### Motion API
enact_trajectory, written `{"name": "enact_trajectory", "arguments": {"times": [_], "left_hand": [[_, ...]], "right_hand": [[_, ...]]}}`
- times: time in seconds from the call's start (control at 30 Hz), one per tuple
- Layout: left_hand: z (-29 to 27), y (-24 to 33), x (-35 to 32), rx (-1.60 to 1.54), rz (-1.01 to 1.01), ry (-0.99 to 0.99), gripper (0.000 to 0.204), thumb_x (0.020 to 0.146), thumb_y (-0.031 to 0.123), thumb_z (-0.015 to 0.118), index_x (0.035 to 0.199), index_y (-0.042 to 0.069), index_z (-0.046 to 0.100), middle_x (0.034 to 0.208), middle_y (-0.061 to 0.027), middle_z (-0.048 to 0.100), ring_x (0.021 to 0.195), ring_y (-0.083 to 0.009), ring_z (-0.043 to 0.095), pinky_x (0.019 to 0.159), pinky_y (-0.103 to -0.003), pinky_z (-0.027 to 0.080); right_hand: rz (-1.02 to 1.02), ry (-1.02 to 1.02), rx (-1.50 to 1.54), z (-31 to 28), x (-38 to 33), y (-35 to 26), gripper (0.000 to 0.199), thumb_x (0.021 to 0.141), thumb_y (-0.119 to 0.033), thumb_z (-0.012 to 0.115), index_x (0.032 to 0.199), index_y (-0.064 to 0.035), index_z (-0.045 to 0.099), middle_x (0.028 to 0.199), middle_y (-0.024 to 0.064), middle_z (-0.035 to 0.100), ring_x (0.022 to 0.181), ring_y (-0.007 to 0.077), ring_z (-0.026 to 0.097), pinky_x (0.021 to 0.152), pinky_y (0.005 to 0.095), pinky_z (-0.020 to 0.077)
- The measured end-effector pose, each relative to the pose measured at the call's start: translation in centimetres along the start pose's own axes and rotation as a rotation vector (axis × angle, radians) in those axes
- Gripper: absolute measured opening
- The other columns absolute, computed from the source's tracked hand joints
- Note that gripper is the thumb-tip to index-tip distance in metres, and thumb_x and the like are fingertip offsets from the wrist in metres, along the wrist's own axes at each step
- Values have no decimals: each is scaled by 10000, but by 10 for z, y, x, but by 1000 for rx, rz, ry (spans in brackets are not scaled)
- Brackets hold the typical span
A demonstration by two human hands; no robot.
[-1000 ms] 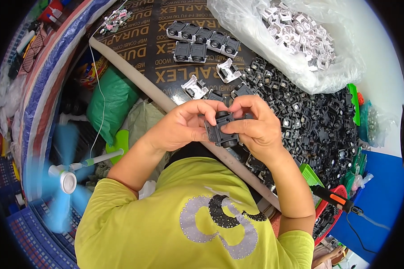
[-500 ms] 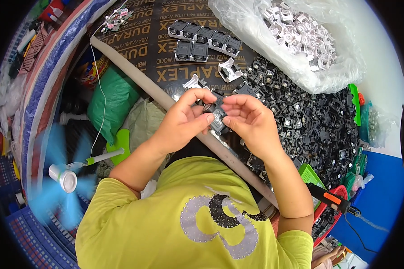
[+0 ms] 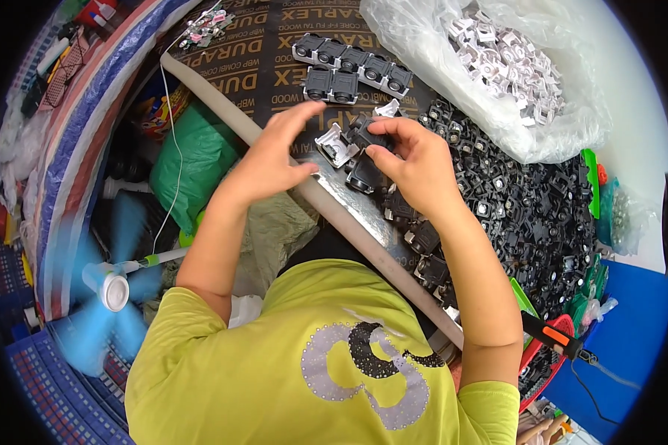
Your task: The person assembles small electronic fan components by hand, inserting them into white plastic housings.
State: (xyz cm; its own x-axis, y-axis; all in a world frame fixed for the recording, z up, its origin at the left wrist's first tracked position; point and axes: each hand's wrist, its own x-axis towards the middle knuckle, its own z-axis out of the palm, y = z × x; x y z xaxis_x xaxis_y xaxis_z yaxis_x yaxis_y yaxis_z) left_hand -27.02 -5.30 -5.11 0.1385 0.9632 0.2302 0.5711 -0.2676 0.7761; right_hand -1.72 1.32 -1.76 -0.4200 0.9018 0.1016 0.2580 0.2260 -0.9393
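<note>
My left hand [image 3: 271, 159] is open, thumb and fingers spread, with nothing between them, above the near edge of the board. My right hand [image 3: 419, 163] pinches a black toy car chassis [image 3: 369, 132] by its right side, over the work surface. Directly below it lies another black wheeled piece [image 3: 364, 174]. A white plastic toy part [image 3: 335, 145] sits just left of the chassis, and a second white part shows partly behind my right fingers. Farther back stand rows of assembled toy cars [image 3: 352, 63], wheels up, black over white.
A large heap of black toy parts [image 3: 527, 215] spreads to the right. Behind it is a clear plastic bag [image 3: 416, 44] of white parts. A spinning blue fan [image 3: 113, 291] stands at left, near a green bag [image 3: 193, 159]. A pale rail [image 3: 349, 226] runs along the board's near edge.
My left hand has let go of the black piece and moved away to the left, its fingers opening. My right hand stays by the chassis. The view has shifted slightly.
</note>
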Motion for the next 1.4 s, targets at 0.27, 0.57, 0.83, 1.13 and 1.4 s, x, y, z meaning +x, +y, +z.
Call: {"name": "enact_trajectory", "arguments": {"times": [0.27,0.57,0.83,1.13,1.4], "left_hand": [[22,-18,8,76,87,11,838,747,-10,819,1522,72,510,1417,-151,633,1306,-361,565,1136,-443,447],[22,-18,-4,19,35,115,889,682,76,934,1474,72,529,1343,-167,646,1235,-362,623,1052,-437,516],[22,-21,-8,-14,-30,112,884,675,67,942,1465,89,546,1277,-145,674,1178,-321,660,1007,-424,546],[23,-21,-9,-8,14,118,764,699,69,922,1383,30,584,1305,-154,674,1196,-358,658,1008,-422,549],[24,-25,-7,-33,5,126,717,704,64,905,1353,29,602,1308,-155,675,1212,-365,648,1018,-426,539]], "right_hand": [[-39,-108,-393,23,18,-9,303,782,-102,851,1077,-57,797,1124,160,773,1137,353,653,992,436,530],[-381,-211,-452,43,21,-4,308,765,-9,825,1070,-32,786,1222,156,758,1139,358,647,1010,441,533],[-394,-250,-482,50,18,-1,328,758,21,811,1081,-27,778,1222,170,752,1127,369,642,1009,445,530],[-402,-275,-482,46,18,0,321,754,25,807,1071,-13,775,1201,172,753,1100,369,645,987,440,542],[-563,-241,-630,49,14,8,305,799,-12,726,1097,-16,793,1252,153,739,1168,383,638,1025,447,535]]}}
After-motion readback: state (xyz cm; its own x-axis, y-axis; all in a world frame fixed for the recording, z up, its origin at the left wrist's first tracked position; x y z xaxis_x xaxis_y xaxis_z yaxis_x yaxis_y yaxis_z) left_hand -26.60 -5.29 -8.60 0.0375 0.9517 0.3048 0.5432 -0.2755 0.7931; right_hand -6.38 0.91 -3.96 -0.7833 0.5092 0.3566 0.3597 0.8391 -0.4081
